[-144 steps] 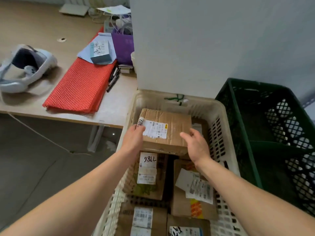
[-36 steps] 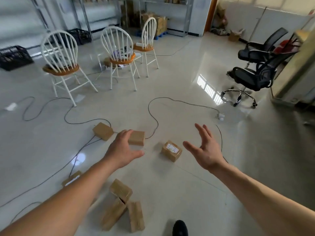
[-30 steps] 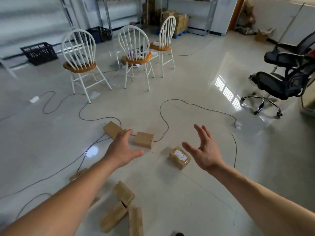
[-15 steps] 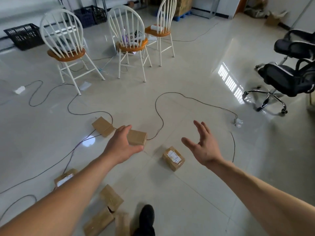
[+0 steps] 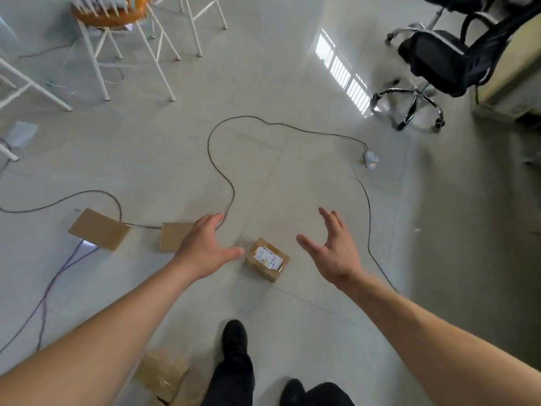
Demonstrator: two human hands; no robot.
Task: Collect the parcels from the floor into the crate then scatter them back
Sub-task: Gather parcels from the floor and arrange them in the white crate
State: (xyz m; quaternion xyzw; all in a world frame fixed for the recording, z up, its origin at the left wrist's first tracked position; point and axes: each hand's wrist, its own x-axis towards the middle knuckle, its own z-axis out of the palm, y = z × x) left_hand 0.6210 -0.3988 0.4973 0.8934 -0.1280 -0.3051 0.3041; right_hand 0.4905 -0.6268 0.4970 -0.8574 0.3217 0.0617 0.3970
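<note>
Brown cardboard parcel with a white label [image 5: 267, 259] lies on the pale floor [image 5: 263, 83] between the left grip [image 5: 205, 250] and right grip [image 5: 336, 253], both spread and empty; a stooping step could catch the thin black cable [image 5: 208, 143] nearby or crush what seems another blurred cardboard parcel [image 5: 164, 373] underfoot.

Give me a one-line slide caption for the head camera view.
Open left hand and right hand reach toward a labelled parcel on the floor; a plain parcel lies further left.

plain parcel [image 5: 172, 237]: right end hidden by left grip [image 5: 205, 250] | bottom parcel [image 5: 164, 373]: blurred, arm-covered | white chair [image 5: 111, 14]: top cropped
</note>
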